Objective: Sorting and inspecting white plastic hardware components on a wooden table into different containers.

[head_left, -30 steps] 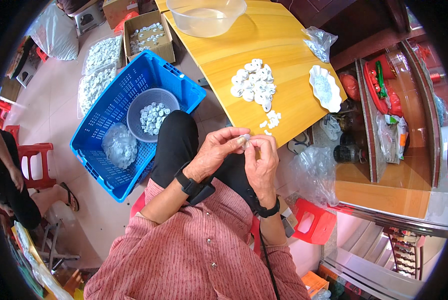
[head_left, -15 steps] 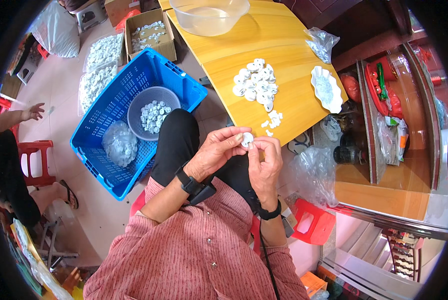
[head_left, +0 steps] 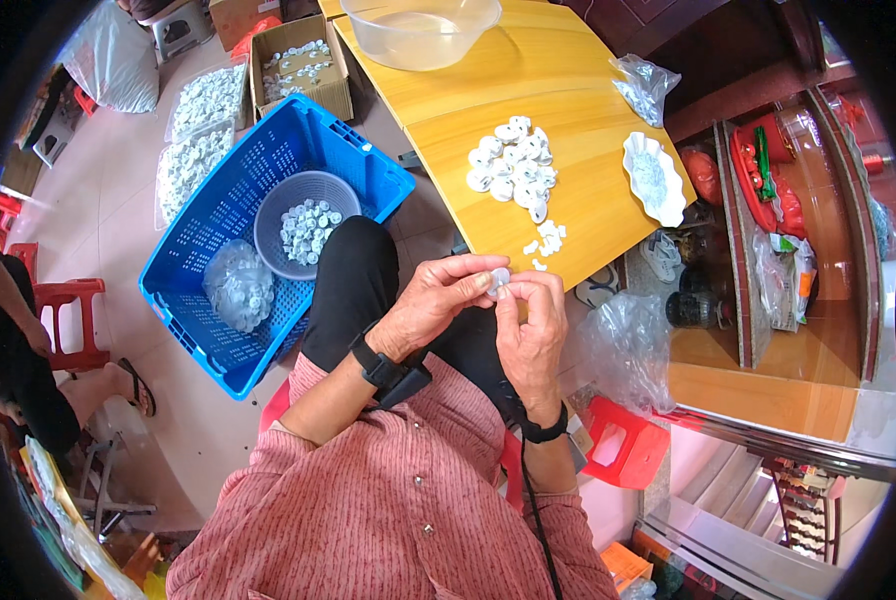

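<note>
Between my hands, just off the near corner of the table, is a small round white plastic piece [head_left: 499, 279]. My left hand [head_left: 434, 308] pinches its left side between thumb and fingers. My right hand [head_left: 531, 330] grips its lower right edge with thumb and fingertips. Fingers partly cover the piece. Beyond my hands, a pile of round white pieces with dark openings [head_left: 513, 163] lies on the yellow wooden table [head_left: 438, 125]. Several small white curved bits [head_left: 547, 238] lie nearer me. Farther right, a white scalloped dish [head_left: 674, 200] holds small pale pieces.
Left of my knee stands a blue crate [head_left: 183, 265] with a grey basket [head_left: 343, 195] of white parts and a filled clear bag [head_left: 240, 287]. A clear bowl [head_left: 423, 45] and plastic bag [head_left: 647, 88] sit on the table. Another person's leg [head_left: 93, 392] shows at left.
The white piece has tilted and turned slightly between my fingers, and both hands stay nearly in place. At the left, the other person's arm has lowered.
</note>
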`<state>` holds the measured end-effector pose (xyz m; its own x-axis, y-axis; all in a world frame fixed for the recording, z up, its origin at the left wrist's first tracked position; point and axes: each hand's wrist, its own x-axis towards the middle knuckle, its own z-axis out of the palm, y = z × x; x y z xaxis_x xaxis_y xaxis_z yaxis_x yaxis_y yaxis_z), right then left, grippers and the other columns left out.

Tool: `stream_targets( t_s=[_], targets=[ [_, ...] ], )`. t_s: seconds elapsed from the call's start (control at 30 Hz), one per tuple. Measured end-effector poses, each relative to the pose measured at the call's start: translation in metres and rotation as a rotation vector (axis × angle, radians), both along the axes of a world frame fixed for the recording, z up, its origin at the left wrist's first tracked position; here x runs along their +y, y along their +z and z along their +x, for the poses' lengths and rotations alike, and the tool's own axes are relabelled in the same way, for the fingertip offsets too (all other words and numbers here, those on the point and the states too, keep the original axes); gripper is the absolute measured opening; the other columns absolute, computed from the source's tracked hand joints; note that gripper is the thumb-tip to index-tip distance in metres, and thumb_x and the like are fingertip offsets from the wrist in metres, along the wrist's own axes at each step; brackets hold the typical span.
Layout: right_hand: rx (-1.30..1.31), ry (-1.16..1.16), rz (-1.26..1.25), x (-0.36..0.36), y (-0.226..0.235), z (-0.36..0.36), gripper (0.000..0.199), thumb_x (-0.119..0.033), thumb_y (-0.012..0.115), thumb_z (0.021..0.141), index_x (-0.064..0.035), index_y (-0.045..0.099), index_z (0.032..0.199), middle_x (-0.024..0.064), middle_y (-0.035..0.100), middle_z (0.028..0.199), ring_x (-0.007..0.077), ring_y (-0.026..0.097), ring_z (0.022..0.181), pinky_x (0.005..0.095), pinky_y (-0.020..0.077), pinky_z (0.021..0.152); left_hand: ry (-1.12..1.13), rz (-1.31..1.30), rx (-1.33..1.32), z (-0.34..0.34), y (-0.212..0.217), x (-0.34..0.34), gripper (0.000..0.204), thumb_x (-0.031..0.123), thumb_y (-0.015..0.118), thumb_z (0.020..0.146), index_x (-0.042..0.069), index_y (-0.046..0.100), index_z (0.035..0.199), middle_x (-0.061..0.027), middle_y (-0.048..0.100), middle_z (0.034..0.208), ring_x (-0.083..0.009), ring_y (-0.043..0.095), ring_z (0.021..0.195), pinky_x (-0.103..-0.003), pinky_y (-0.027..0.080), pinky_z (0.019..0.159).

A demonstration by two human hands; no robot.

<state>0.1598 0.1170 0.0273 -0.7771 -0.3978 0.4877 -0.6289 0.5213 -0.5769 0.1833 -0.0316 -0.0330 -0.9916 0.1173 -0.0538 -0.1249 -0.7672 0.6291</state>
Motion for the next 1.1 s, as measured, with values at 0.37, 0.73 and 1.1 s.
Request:
stream_targets(
  t_s=[0.37, 0.73, 1.1],
  targets=[
    [0.035, 0.006, 0.042, 0.001, 0.003, 0.000, 0.015, 0.004, 0.065, 0.086, -0.0019, 0.053, 0.093, 0.0158, 0.056, 0.096, 0.0342, 0.060, 0.088, 0.0431, 0.0507, 0.075, 0.028, -0.249, 0.107, -0.001, 0.002, -0.002, 0.029, 0.010, 0.064, 0.097, -0.001, 0.067, 0.123, -0.0070, 0.065, 0.118, -0.0143, 0.063, 0.102, -0.029, 0.053, 0.088],
    [-0.019, 0.019, 0.280, 0.009, 0.010, 0.000, 0.015, -0.005, 0.065, 0.090, -0.0037, 0.052, 0.096, 0.0146, 0.053, 0.093, 0.0368, 0.059, 0.086, 0.0468, 0.0486, 0.073, 0.042, -0.618, 0.385, -0.002, 0.011, -0.013, 0.024, 0.007, 0.064, 0.096, 0.001, 0.069, 0.119, -0.0100, 0.064, 0.114, -0.0195, 0.059, 0.110, -0.031, 0.047, 0.097],
    [-0.205, 0.004, 0.021, -0.001, 0.021, -0.001, 0.010, -0.004, 0.065, 0.092, -0.0019, 0.056, 0.095, 0.0144, 0.059, 0.094, 0.0313, 0.060, 0.086, 0.0396, 0.0500, 0.075, -0.029, -0.160, 0.054, 0.000, 0.009, -0.010, 0.029, 0.011, 0.065, 0.097, -0.002, 0.067, 0.122, -0.0067, 0.070, 0.105, -0.0128, 0.064, 0.091, -0.026, 0.053, 0.085]
  ],
)
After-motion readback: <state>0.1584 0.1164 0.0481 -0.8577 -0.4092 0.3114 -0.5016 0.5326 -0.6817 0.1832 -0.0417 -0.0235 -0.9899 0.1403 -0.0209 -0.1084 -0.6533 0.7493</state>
